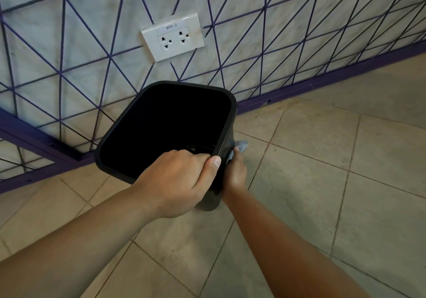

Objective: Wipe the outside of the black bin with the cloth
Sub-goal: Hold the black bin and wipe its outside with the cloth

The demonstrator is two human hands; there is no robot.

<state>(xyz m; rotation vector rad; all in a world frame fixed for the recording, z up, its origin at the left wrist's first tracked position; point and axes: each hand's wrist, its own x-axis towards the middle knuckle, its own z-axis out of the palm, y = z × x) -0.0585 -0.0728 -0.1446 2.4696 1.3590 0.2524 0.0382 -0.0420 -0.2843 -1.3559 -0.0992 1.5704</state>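
Beige tiled floor point(311, 159), white wall with purple line pattern point(80, 44), white double socket plate point(173, 37).

Black square plastic bin point(129, 136) held tilted above the floor, opening toward camera. Left hand point(177, 182) grips its near rim, fingers point(196, 157) inside, thumb outside. Right hand point(235, 173) presses a grey-blue cloth point(241, 146) against the bin's outer right side, fingers closed on the cloth.

I've got the black bin point(161, 122) tilted up off the tiled floor point(322, 182), open top facing me. My left hand point(175, 182) grips the near rim, thumb outside and fingers curled inside. My right hand point(235, 173) presses a grey-blue cloth point(241, 146) against the bin's right outer wall. White double socket point(173, 37) on the wall behind.
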